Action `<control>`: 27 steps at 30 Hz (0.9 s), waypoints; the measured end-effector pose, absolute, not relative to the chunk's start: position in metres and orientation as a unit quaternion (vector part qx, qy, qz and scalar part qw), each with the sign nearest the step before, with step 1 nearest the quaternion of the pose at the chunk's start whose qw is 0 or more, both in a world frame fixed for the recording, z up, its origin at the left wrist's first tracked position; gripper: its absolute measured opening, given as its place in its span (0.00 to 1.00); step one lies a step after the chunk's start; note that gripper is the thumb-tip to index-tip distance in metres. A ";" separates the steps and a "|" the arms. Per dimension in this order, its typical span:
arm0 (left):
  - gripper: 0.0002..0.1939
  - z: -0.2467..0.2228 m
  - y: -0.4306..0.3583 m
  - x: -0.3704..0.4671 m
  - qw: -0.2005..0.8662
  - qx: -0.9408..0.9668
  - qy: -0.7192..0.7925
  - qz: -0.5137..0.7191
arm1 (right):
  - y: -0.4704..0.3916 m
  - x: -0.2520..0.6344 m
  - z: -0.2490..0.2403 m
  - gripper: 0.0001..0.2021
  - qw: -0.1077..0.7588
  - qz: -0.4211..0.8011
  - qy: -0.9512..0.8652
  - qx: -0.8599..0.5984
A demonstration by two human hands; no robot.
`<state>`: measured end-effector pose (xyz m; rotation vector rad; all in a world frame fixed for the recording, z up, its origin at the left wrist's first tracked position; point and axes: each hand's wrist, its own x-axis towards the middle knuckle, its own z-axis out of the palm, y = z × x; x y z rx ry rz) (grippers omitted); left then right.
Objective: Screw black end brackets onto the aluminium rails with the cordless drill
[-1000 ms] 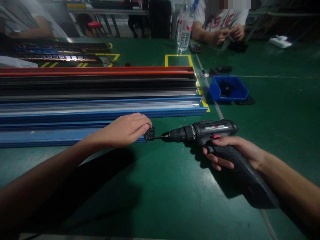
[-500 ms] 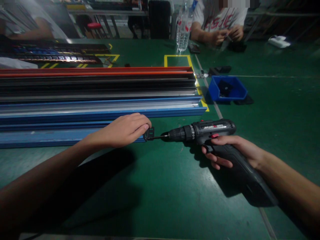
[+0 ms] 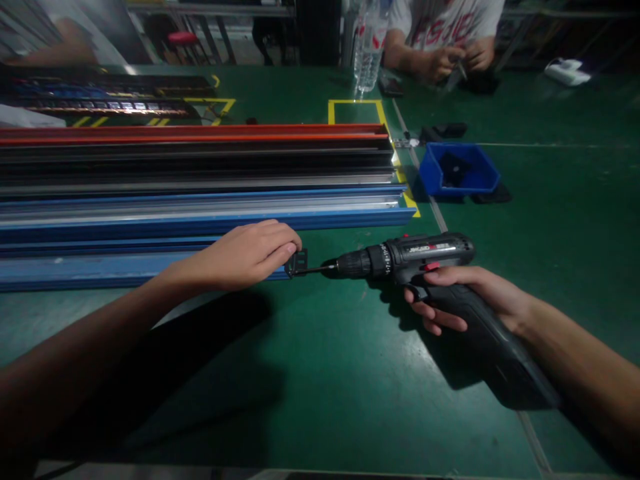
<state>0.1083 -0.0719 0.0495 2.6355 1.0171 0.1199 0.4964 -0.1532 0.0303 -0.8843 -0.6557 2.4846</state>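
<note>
Right of centre: drill, judged heavy, rigid, rightly gripped at handle by wrapped right hand; black bracket held by curled left hand.

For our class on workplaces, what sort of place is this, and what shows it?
Probably a workshop or assembly area: a power drill in the person's right hand, long coloured rails side by side on a green table, and an open blue bin.
</note>
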 end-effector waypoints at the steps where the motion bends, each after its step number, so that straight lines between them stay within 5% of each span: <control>1: 0.26 0.049 -0.072 0.108 0.157 0.921 0.355 0.042 | -0.153 0.497 0.030 0.16 0.210 0.894 -0.237 -0.318; 27: 0.26 0.050 -0.072 0.108 0.163 0.918 0.359 0.032 | -0.152 0.498 0.028 0.17 0.200 0.904 -0.233 -0.298</control>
